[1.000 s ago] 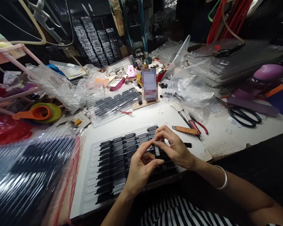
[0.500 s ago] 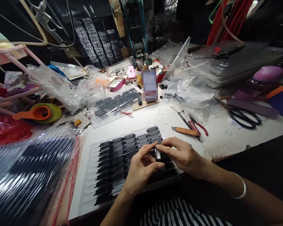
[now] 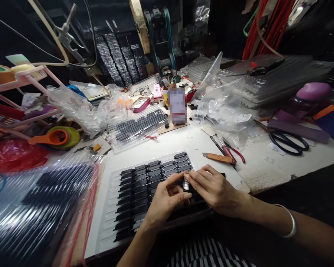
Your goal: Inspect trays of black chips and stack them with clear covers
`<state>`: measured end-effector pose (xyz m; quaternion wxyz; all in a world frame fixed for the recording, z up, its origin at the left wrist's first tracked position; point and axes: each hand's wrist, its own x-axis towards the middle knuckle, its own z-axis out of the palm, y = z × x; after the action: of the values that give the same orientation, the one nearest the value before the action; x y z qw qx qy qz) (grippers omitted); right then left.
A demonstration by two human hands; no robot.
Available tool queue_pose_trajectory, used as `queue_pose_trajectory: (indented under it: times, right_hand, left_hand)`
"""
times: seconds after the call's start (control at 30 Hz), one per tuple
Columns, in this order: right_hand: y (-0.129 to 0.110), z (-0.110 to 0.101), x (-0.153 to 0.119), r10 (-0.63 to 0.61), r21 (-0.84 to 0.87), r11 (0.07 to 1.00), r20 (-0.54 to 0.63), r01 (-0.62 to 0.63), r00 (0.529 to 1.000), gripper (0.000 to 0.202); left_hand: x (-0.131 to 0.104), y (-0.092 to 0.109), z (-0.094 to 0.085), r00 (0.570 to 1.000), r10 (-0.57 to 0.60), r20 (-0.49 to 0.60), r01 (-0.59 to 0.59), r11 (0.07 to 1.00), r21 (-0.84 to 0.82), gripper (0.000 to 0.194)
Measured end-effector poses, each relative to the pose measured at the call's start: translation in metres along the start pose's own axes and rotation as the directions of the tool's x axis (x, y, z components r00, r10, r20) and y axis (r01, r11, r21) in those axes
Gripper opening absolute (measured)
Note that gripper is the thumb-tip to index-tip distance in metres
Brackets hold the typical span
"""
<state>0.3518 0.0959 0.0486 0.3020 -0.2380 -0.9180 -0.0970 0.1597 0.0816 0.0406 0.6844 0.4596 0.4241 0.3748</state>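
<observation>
My left hand [image 3: 164, 200] pinches a small black connector [image 3: 186, 184] with a row of shiny metal pins, held upright between thumb and fingers. My right hand [image 3: 215, 189] has its fingers bent together over the connector's top and right side, partly covering it. Both hands are above the right part of a clear plastic tray [image 3: 107, 207]. Rows of similar black pinned connectors [image 3: 140, 185] fill the tray. Its lower right part is hidden by my hands.
Beyond the tray lie a utility knife [image 3: 218, 157], pliers [image 3: 229, 152] and black-handled scissors [image 3: 289, 142]. A phone [image 3: 178, 107] stands at the back. Filled plastic trays [image 3: 44, 207] are on the left. Clear bags [image 3: 225, 115] and a purple-lidded bottle [image 3: 311, 94] are to the right.
My right fingers have closed in lower over the connector, covering more of its right side. My left hand keeps its pinch. The camera view has shifted slightly.
</observation>
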Motion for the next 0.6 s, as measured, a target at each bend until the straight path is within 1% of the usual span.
queue_pose_trajectory:
  times: [0.07,0.13,0.2,0.23,0.27,0.3,0.37,0.43,0.47,0.53,0.6]
  right_hand:
    - [0.005,-0.005,0.004,0.04,0.105,0.994,-0.009,-0.039,0.999,0.039]
    - [0.015,-0.011,0.012,0.148,0.288,0.948,-0.027,-0.134,0.989,0.04]
    - [0.029,-0.013,0.023,0.307,0.442,0.859,-0.041,-0.258,0.951,0.035]
    - [0.036,-0.012,0.029,0.372,0.488,0.815,-0.03,-0.311,0.928,0.031]
    - [0.043,-0.007,0.036,0.41,0.513,0.782,0.001,-0.353,0.912,0.025]
    - [0.048,-0.001,0.043,0.417,0.521,0.763,0.058,-0.384,0.907,0.021]
    - [0.054,0.016,0.056,0.364,0.508,0.754,0.206,-0.417,0.908,0.017]
    - [0.055,0.035,0.067,0.3,0.488,0.765,0.307,-0.42,0.903,0.024]
    - [0.054,0.044,0.072,0.28,0.479,0.773,0.331,-0.416,0.901,0.029]
    - [0.051,0.06,0.081,0.263,0.46,0.785,0.359,-0.414,0.896,0.031]
    - [0.047,0.071,0.087,0.258,0.446,0.789,0.382,-0.422,0.887,0.017]
  left_hand:
    - [0.0,0.001,0.0,1.0,0.017,0.001,-0.017,0.999,-0.045,0.058]
    - [-0.002,0.005,0.001,1.0,0.014,0.021,-0.012,0.997,-0.077,0.061]
    - [-0.005,0.011,0.004,0.998,-0.016,0.062,0.019,0.998,-0.055,0.062]
    - [-0.007,0.014,0.006,0.996,-0.037,0.082,0.04,0.999,-0.029,0.062]
    - [-0.01,0.017,0.007,0.993,-0.061,0.101,0.062,0.998,-0.006,0.061]
    - [-0.014,0.019,0.009,0.989,-0.085,0.122,0.085,0.996,0.006,0.06]
    - [-0.021,0.02,0.011,0.977,-0.131,0.166,0.133,0.991,-0.004,0.063]
    - [-0.03,0.016,0.012,0.971,-0.139,0.195,0.151,0.987,-0.048,0.062]
    - [-0.034,0.013,0.012,0.974,-0.126,0.186,0.142,0.987,-0.074,0.056]
    - [-0.043,0.007,0.013,0.991,-0.09,0.103,0.102,0.988,-0.117,0.038]
    - [-0.05,0.003,0.014,0.997,-0.08,-0.002,0.079,0.988,-0.131,0.029]
